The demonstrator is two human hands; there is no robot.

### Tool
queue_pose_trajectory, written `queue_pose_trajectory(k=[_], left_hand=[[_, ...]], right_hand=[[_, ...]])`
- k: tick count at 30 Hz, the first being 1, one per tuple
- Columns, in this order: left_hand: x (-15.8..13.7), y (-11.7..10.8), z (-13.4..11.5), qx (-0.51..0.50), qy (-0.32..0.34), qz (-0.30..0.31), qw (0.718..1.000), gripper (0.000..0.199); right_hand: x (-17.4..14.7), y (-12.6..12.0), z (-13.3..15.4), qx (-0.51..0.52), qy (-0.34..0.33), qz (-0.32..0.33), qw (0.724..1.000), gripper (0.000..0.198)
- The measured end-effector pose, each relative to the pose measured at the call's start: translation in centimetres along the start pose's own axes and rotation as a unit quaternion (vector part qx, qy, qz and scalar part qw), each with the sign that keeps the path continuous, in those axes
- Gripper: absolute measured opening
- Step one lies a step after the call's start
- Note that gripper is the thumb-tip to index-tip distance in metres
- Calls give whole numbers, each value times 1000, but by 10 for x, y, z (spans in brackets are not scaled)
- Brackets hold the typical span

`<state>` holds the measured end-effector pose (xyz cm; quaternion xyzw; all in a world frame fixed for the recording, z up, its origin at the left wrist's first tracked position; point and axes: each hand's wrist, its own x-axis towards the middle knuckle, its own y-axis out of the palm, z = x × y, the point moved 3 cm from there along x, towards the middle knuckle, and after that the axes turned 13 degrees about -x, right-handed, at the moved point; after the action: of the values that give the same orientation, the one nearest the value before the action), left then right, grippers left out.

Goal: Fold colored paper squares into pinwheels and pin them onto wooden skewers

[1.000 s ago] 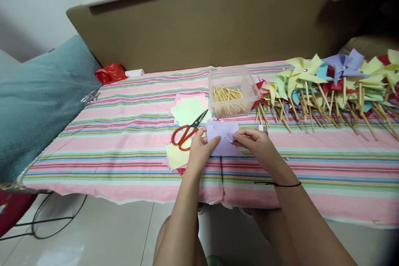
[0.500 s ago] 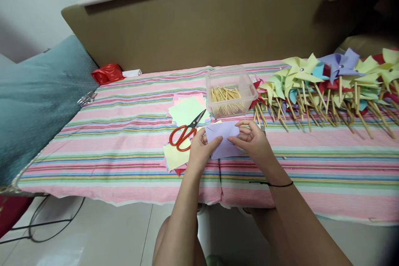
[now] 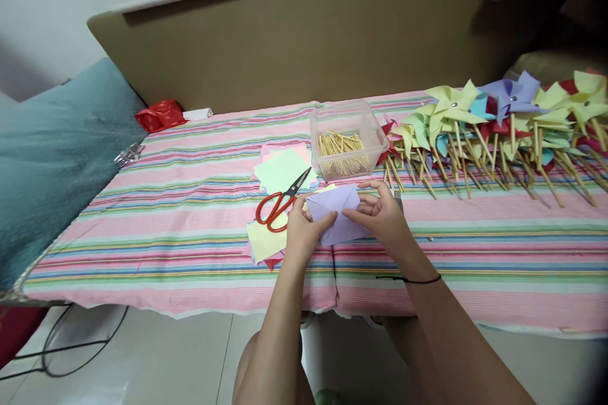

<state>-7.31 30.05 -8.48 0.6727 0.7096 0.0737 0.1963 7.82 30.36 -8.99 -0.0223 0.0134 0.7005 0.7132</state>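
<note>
A purple sheet of paper (image 3: 339, 218) with slits cut in from its corners is held between my two hands above the striped cloth. My left hand (image 3: 306, 228) grips its left side, thumb on the face of the sheet and fingers behind. On the right side, my right hand (image 3: 377, 212) pinches the paper between thumb and fingers. Just left of my left hand, scissors (image 3: 280, 202) with red handles lie with their blades nearly closed. They rest across a stack of pale green and pink paper squares (image 3: 282, 168) and a pile of yellow and other coloured paper (image 3: 266, 242).
A clear plastic box (image 3: 349, 139) of thin wooden sticks stands beyond my hands. Several finished paper pinwheels (image 3: 456, 104) on sticks are heaped at the right. A red plastic bag (image 3: 161, 116) and small metallic items (image 3: 129, 155) lie at the far left by a teal cushion (image 3: 61, 158).
The purple paper has tilted slightly, and the slits at its upper corners show more clearly. Both hands keep hold of it. The whole view has shifted a little.
</note>
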Motion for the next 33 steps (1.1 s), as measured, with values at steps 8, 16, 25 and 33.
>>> queue_pose_trajectory(k=[8, 16, 25, 33], left_hand=[[2, 2, 4, -56, 20, -44, 997, 47], [2, 5, 7, -82, 20, -36, 996, 53], [-1, 5, 4, -78, -28, -4, 997, 46], [4, -13, -7, 7, -7, 39, 999, 31]], right_hand=[[0, 2, -3, 44, 38, -23, 998, 65], [1, 2, -1, 55, 55, -32, 996, 68], [-1, -6, 2, 32, 74, -33, 996, 75], [-2, -7, -6, -29, 99, 68, 992, 75]])
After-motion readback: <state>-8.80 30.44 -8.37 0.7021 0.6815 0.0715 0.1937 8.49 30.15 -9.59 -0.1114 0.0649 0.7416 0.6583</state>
